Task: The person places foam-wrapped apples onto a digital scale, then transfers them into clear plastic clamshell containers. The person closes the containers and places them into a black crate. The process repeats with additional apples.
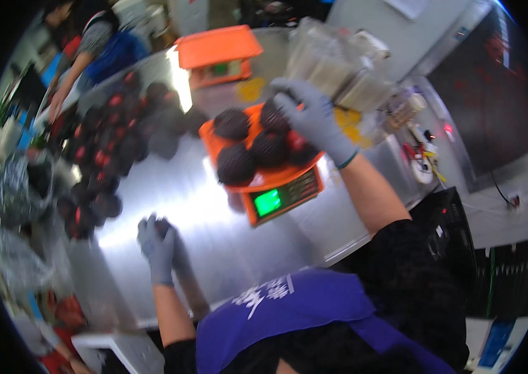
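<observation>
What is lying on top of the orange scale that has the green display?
Four dark round fruits lie on the orange scale. The gloved right hand rests over the far ones, hiding part of one and whatever is beneath it.

Bare steel between the hands, fruit crowding the far side

Beyond the left hand [156, 244] lay a heap of dark fruit [105, 149]; to its right, open table [195, 206] reached the orange scale [279, 194] under the right hand [310, 115].

We're seeing a green glowing screen [268, 202] on the near orange scale [289, 193], clear plastic packages [332, 62] sitting right behind it.
</observation>
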Demonstrator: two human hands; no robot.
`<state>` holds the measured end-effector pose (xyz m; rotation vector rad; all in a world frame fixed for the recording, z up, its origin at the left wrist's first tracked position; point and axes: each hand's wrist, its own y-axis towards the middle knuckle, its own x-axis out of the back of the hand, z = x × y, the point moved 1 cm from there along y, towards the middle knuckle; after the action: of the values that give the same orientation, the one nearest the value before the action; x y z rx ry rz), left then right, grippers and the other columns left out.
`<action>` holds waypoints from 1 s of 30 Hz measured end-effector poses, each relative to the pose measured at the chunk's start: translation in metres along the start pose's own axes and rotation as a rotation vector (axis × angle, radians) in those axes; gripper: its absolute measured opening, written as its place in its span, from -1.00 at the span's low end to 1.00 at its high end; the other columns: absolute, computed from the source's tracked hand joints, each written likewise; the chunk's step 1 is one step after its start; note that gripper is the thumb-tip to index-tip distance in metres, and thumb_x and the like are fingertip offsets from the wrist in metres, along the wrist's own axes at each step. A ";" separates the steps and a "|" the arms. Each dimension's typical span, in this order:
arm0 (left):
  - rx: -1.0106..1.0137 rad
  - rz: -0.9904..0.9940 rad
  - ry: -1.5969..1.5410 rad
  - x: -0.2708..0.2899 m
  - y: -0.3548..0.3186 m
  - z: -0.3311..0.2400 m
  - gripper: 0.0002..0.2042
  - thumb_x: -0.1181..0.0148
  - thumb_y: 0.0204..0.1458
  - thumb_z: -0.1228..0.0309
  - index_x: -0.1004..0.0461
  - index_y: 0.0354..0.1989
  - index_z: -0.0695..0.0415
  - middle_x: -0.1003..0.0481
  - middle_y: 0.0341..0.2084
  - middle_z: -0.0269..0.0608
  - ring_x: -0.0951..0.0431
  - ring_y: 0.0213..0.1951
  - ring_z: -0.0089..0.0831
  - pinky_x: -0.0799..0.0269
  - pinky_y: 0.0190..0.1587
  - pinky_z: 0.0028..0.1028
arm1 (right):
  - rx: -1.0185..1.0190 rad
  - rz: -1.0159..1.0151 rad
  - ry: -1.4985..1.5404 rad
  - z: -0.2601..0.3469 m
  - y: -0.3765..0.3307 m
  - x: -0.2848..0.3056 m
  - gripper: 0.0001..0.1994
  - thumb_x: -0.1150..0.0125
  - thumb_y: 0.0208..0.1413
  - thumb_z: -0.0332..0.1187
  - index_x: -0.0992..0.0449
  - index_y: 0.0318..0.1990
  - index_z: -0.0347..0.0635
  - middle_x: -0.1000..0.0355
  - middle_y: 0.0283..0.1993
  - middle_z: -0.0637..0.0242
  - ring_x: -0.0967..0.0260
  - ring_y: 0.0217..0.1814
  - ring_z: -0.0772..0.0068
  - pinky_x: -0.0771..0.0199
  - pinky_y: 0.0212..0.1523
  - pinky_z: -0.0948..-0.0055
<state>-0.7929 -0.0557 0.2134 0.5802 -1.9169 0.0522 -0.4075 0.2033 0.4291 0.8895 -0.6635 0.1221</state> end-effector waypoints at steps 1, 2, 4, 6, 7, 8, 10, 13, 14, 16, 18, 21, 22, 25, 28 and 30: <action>0.032 0.030 -0.043 -0.002 0.001 0.003 -0.39 -0.40 -0.02 0.34 -0.42 0.27 0.12 -0.35 0.23 0.17 -0.37 0.24 0.17 -0.33 0.29 -0.03 | -0.059 0.019 -0.049 -0.015 -0.004 0.006 -0.75 -0.29 0.24 -0.37 -0.61 0.02 -0.24 -0.60 -0.05 0.07 -0.60 -0.01 0.09 -0.55 0.06 0.26; 0.035 0.027 -0.096 -0.001 -0.003 0.010 -0.33 -0.43 -0.07 0.38 -0.39 0.31 0.13 -0.32 0.25 0.19 -0.36 0.26 0.15 -0.30 0.33 -0.04 | -0.046 -0.010 -0.133 -0.039 -0.005 0.014 -0.76 -0.30 0.23 -0.37 -0.61 0.00 -0.25 -0.60 -0.08 0.06 -0.59 -0.03 0.05 -0.56 0.03 0.24; 0.057 0.006 -0.121 0.002 -0.020 0.024 -0.22 -0.47 -0.11 0.43 -0.30 0.39 0.13 -0.27 0.29 0.23 -0.31 0.32 0.15 -0.25 0.38 -0.05 | -0.052 -0.040 -0.243 -0.088 -0.003 0.028 -0.78 -0.30 0.22 -0.37 -0.62 -0.04 -0.25 -0.59 -0.11 0.06 -0.57 -0.05 0.01 -0.56 0.00 0.21; 0.112 0.025 -0.067 0.012 -0.019 0.004 -0.12 -0.48 -0.09 0.42 -0.18 0.48 0.13 -0.15 0.40 0.30 -0.19 0.42 0.21 -0.20 0.43 -0.06 | -0.123 -0.076 -0.339 -0.149 -0.003 0.076 -0.79 -0.30 0.22 -0.36 -0.63 -0.05 -0.23 -0.60 -0.11 0.07 -0.56 -0.04 -0.01 -0.55 0.00 0.18; 0.147 0.026 -0.045 0.020 -0.018 -0.014 -0.12 -0.47 -0.05 0.39 -0.16 0.50 0.14 -0.10 0.44 0.31 -0.16 0.44 0.22 -0.17 0.44 -0.05 | -0.165 -0.054 -0.400 -0.173 0.001 0.100 -0.79 -0.28 0.23 -0.34 -0.64 -0.05 -0.22 -0.60 -0.11 0.07 -0.56 -0.03 -0.01 -0.54 0.02 0.17; 0.104 -0.044 0.033 0.029 -0.020 -0.030 -0.14 -0.47 -0.03 0.38 -0.17 0.49 0.15 -0.09 0.45 0.30 -0.15 0.44 0.22 -0.17 0.45 -0.05 | -0.202 -0.030 -0.451 -0.196 0.009 0.120 -0.78 -0.27 0.24 -0.32 -0.65 -0.05 -0.20 -0.60 -0.10 0.08 -0.55 -0.03 -0.01 -0.53 0.03 0.17; -0.039 -0.240 0.133 0.039 -0.030 -0.050 -0.25 -0.42 0.05 0.40 -0.25 0.44 0.19 -0.19 0.41 0.23 -0.24 0.40 0.17 -0.19 0.42 -0.05 | -0.233 0.042 -0.524 -0.218 0.032 0.135 -0.77 -0.23 0.27 -0.27 -0.66 -0.04 -0.17 -0.60 -0.09 0.08 -0.55 0.00 -0.01 -0.52 0.06 0.15; -0.122 -0.223 -0.061 0.030 -0.055 -0.078 -0.39 -0.35 0.11 0.44 -0.34 0.36 0.23 -0.36 0.28 0.12 -0.37 0.29 0.09 -0.25 0.36 -0.06 | -0.208 0.209 -0.575 -0.232 0.074 0.120 -0.72 -0.18 0.29 -0.19 -0.67 -0.03 -0.12 -0.60 -0.06 0.07 -0.54 0.04 0.00 -0.50 0.10 0.13; 0.037 -0.158 -0.367 0.021 -0.059 -0.107 -0.52 -0.30 0.16 0.47 -0.42 0.28 0.22 -0.47 0.15 0.02 -0.46 0.12 0.00 -0.33 0.25 -0.09 | -0.201 0.279 -0.596 -0.246 0.080 0.106 -0.71 -0.17 0.29 -0.17 -0.67 -0.02 -0.11 -0.60 -0.04 0.06 -0.54 0.05 0.00 -0.49 0.10 0.13; 0.366 -0.056 -0.483 -0.009 -0.077 -0.141 -0.62 -0.28 0.15 0.44 -0.49 0.15 0.18 -0.49 0.06 0.00 -0.47 0.01 -0.02 -0.37 0.13 -0.08 | -0.268 0.431 -0.632 -0.228 0.095 0.085 -0.69 -0.15 0.28 -0.14 -0.66 0.00 -0.09 -0.59 0.01 0.02 -0.53 0.08 -0.04 -0.49 0.09 0.09; 0.124 -0.061 -0.082 -0.048 -0.082 -0.155 -0.67 -0.27 0.12 0.41 -0.52 0.07 0.15 -0.49 0.01 -0.01 -0.47 -0.03 -0.01 -0.36 0.07 -0.07 | -0.238 0.415 -0.439 -0.249 0.098 0.081 -0.69 -0.14 0.28 -0.15 -0.66 -0.01 -0.10 -0.59 0.01 0.01 -0.52 0.08 -0.06 -0.48 0.08 0.07; 0.046 -0.137 0.112 -0.069 -0.089 -0.160 -0.73 -0.26 0.09 0.38 -0.55 -0.03 0.12 -0.49 -0.05 -0.01 -0.46 -0.05 0.02 -0.34 0.03 -0.05 | -0.218 0.501 -0.384 -0.246 0.105 0.069 -0.70 -0.07 0.28 -0.23 -0.64 0.00 -0.14 -0.57 0.04 -0.04 -0.51 0.11 -0.13 -0.45 0.14 0.03; 0.055 -0.177 0.102 -0.072 -0.089 -0.158 -0.75 -0.25 0.08 0.37 -0.55 -0.06 0.11 -0.48 -0.06 -0.01 -0.45 -0.05 0.03 -0.33 0.02 -0.03 | -0.219 0.540 -0.414 -0.242 0.107 0.068 -0.70 -0.04 0.28 -0.27 -0.63 0.01 -0.16 -0.57 0.06 -0.06 -0.50 0.13 -0.15 -0.44 0.17 0.01; 0.088 -0.157 0.129 -0.078 -0.091 -0.153 -0.75 -0.25 0.08 0.33 -0.55 -0.08 0.09 -0.50 -0.06 -0.05 -0.44 -0.04 0.01 -0.32 0.02 -0.05 | -0.108 0.363 -0.323 -0.261 0.101 0.073 -0.77 -0.10 0.29 -0.27 -0.62 -0.16 -0.20 -0.58 -0.13 -0.01 -0.52 0.00 -0.10 -0.47 0.01 0.05; 0.086 -0.190 0.136 -0.077 -0.092 -0.156 -0.76 -0.27 0.06 0.39 -0.56 -0.09 0.11 -0.50 -0.09 -0.01 -0.44 -0.04 0.01 -0.34 0.03 -0.06 | -0.137 0.361 -0.233 -0.279 0.100 0.077 -0.80 -0.10 0.29 -0.32 -0.59 -0.18 -0.23 -0.57 -0.18 -0.01 -0.52 -0.03 -0.10 -0.47 -0.01 0.07; 0.084 -0.196 0.128 -0.079 -0.089 -0.158 -0.77 -0.27 0.06 0.40 -0.55 -0.10 0.11 -0.50 -0.09 -0.02 -0.44 -0.04 0.01 -0.34 0.03 -0.06 | -0.098 0.290 -0.229 -0.289 0.099 0.081 -0.81 -0.11 0.29 -0.32 -0.59 -0.18 -0.24 -0.57 -0.18 0.00 -0.52 -0.05 -0.09 -0.47 -0.03 0.09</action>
<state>-0.5967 -0.0576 0.1897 0.8009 -1.7326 0.0433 -0.2392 0.4699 0.4150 0.7150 -1.0032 0.2474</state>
